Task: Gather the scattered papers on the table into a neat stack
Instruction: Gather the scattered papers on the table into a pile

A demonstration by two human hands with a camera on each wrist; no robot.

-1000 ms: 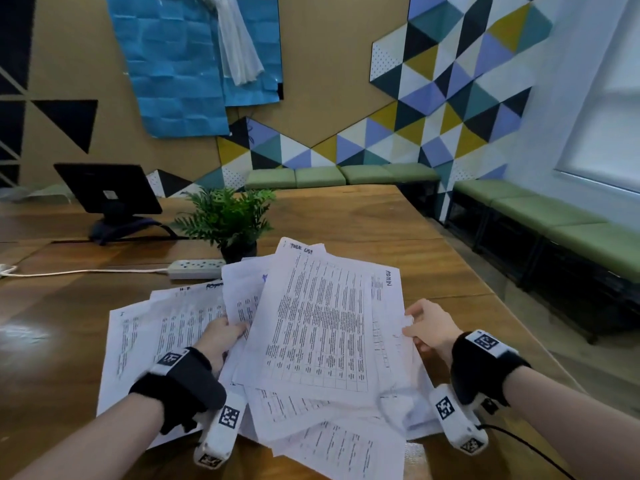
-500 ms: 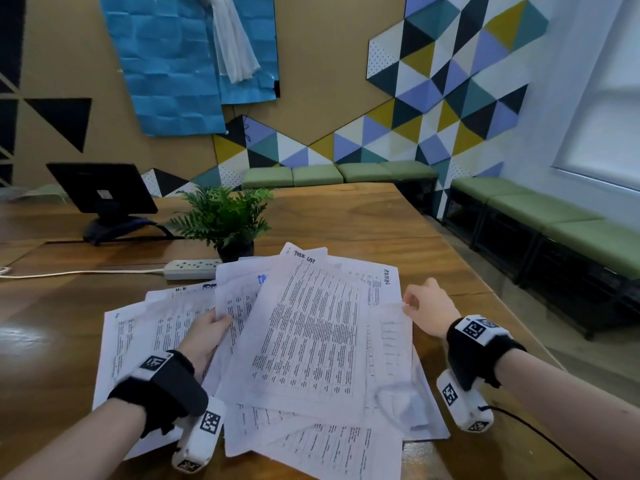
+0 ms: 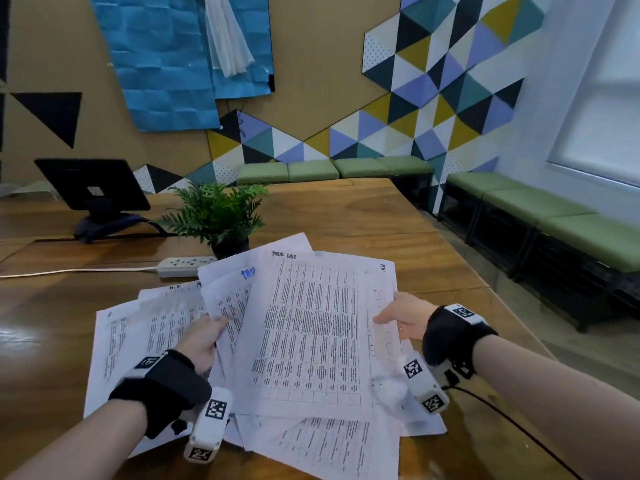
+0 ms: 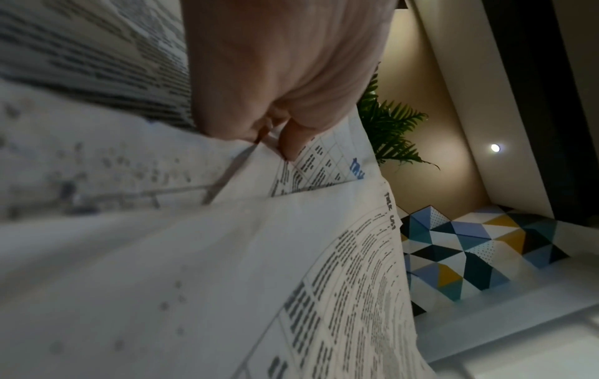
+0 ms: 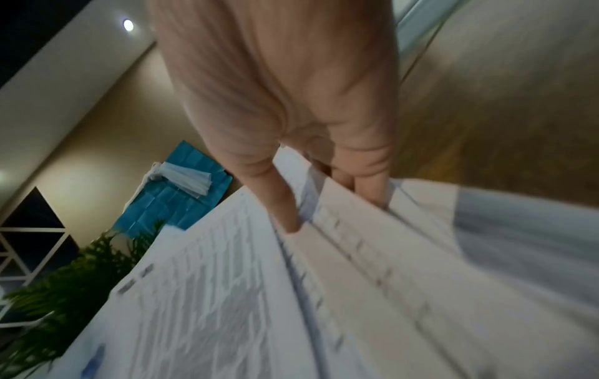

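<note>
Currently: my left hand (image 3: 204,339) pinches the papers' (image 3: 311,327) left edge; loose sheets (image 3: 138,327) lie farther left, nearest it, toward the table's (image 3: 346,209) near edge; my right hand (image 3: 403,317) pinches the right edge.

The head view looks forward and down over the table (image 3: 346,216). Both wrist views sit close, looking along the fingers; all share the papers (image 3: 311,334) and plant (image 3: 216,211).
</note>
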